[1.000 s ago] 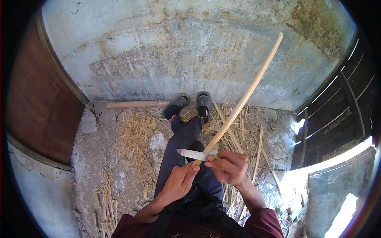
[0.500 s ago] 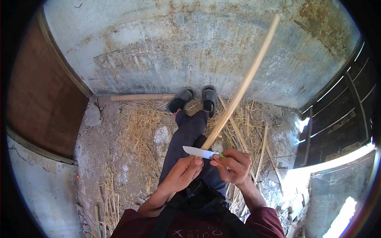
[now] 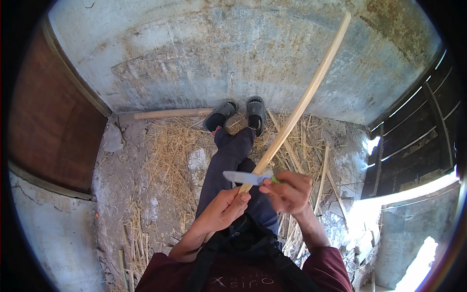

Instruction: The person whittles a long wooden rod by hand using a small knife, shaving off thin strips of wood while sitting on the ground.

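My left hand (image 3: 224, 210) is closed round the lower part of a long pale wooden stick (image 3: 298, 111), which slants up and away to the right, its far end in front of the wall. In my right hand (image 3: 289, 193) is a knife (image 3: 242, 178) with a green handle, mostly covered by my fingers. Its blade points left and crosses over the stick just beyond my left hand, slightly blurred. Whether the edge touches the wood I cannot tell. The stick's near end passes under my left wrist.
My crossed legs (image 3: 227, 160) stretch forward to dark shoes by the stained wall (image 3: 194, 53). Straw and shavings (image 3: 172, 151) cover the floor, with split strips (image 3: 325, 170) at the right. A round pole (image 3: 170, 114) lies along the wall. A brown door panel (image 3: 56, 117) stands left, dark slats (image 3: 413, 131) right.
My right hand and the knife have moved slightly up and away from my left hand, along the stick. The stick's far end has shifted a little up and right.
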Motion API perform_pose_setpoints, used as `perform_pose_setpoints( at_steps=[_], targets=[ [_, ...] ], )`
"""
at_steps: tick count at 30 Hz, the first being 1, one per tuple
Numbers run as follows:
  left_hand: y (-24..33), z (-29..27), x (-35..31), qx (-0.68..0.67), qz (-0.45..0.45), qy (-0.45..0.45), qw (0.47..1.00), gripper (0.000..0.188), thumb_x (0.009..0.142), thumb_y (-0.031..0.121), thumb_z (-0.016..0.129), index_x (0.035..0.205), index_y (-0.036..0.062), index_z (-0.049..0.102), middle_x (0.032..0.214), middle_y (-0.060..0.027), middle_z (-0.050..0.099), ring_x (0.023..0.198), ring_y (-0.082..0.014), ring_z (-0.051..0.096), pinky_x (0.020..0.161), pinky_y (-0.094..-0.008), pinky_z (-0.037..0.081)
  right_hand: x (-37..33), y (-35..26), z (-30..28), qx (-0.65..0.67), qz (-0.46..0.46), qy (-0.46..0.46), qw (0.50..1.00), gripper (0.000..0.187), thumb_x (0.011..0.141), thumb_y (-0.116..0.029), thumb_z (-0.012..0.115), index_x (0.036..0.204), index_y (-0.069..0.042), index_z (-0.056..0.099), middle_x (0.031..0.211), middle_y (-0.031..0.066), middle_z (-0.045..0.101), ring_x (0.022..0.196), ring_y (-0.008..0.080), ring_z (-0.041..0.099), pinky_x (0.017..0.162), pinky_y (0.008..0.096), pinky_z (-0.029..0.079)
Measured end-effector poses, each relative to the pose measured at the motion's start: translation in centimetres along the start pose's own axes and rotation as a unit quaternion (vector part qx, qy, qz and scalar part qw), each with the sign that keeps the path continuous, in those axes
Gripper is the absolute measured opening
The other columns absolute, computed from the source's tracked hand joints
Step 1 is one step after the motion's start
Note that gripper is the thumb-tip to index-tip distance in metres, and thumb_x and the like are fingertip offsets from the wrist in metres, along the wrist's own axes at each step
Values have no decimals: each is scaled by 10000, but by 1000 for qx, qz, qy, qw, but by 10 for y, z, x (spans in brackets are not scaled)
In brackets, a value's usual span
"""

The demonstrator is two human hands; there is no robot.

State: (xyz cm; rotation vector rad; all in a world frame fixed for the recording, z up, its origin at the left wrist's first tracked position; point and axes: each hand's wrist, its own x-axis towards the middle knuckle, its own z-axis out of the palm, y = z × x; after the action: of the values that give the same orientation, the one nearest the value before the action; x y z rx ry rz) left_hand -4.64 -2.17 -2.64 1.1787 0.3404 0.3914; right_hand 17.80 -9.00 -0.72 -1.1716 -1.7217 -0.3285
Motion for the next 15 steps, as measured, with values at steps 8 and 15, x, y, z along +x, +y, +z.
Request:
perform_pose_setpoints(
  at_steps=[8, 15],
  targets=[
    [-12, -7, -6, -36, -23, -7, 999, 325, 1183, 318, 458, 950, 90, 465, 708, 87, 344, 570, -17, 321, 499, -230, 272, 8, 18, -6, -3, 29, -4, 1000, 230, 744, -151, 947, 904, -80, 797, 703, 46, 646, 502, 160, 599, 430, 306, 420],
    [-6, -4, -5, -75, -48, -36, 995, 341, 1189, 327, 431, 927, 110, 437, 684, 94, 315, 538, -19, 313, 474, -232, 269, 6, 10, -3, 7, -11, -31, 999, 242, 762, -207, 939, 950, -120, 814, 729, 16, 638, 509, 167, 592, 430, 316, 421]
  ],
)
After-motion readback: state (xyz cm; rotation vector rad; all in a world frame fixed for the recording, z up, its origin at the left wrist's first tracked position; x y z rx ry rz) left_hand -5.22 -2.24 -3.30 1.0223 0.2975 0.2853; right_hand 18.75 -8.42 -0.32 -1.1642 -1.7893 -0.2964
